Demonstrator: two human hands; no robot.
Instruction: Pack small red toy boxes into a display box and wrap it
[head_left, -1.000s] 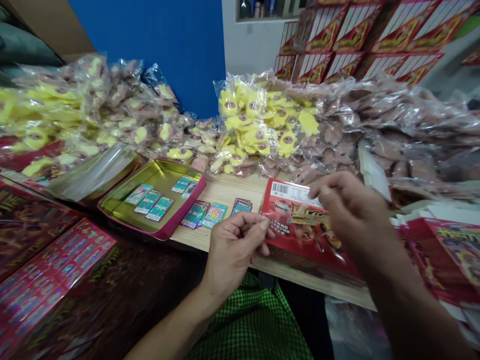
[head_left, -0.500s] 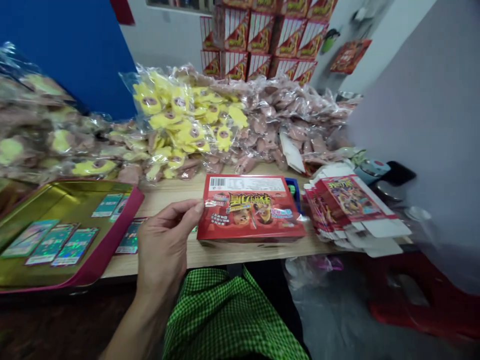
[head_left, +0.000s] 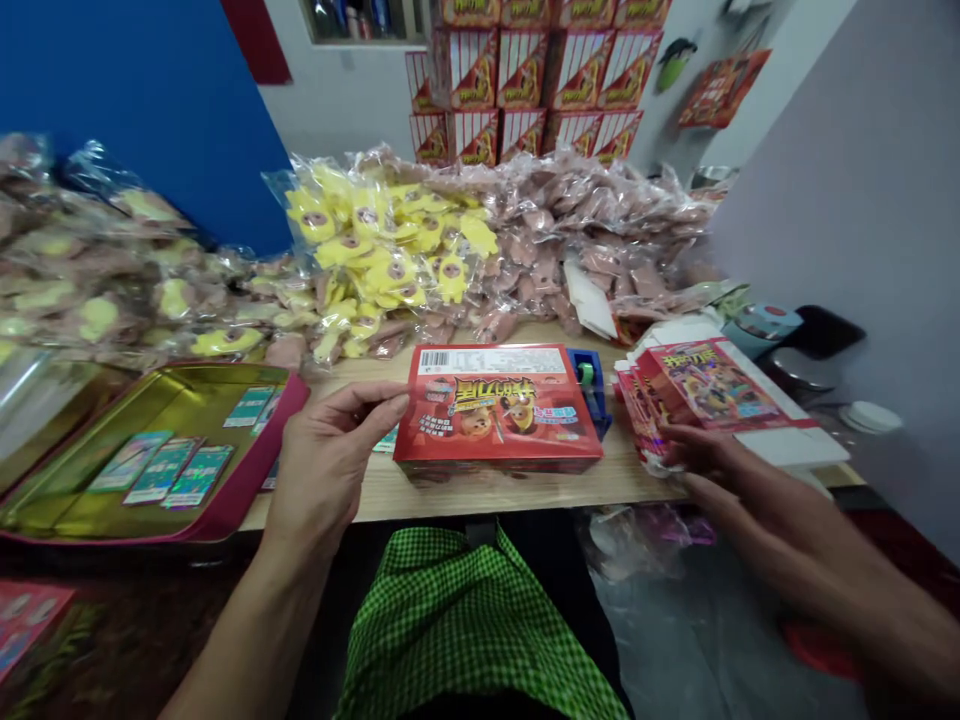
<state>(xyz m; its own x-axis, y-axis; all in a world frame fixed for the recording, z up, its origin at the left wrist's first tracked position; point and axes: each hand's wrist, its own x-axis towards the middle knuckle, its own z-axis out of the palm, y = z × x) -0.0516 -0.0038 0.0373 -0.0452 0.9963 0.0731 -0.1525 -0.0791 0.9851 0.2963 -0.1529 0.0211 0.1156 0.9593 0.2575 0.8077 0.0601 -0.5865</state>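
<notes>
Here, red cardboard box (head_left: 497,410), cartoon print (head_left: 487,422), barcode (head_left: 435,359)

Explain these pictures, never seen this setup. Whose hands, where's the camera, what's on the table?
No machine here: these are a person's two bare hands, filmed by one camera worn on the head, looking forward and down. The left hand reaches to the edge of a red printed box on a wooden table. The right hand is at a stack of flattened printed cartons. A blue tape dispenser stands behind the box. To the left, a pink-rimmed tin tray holds shiny cards. Clear bags of yellow and pinkish pieces are piled behind.
</notes>
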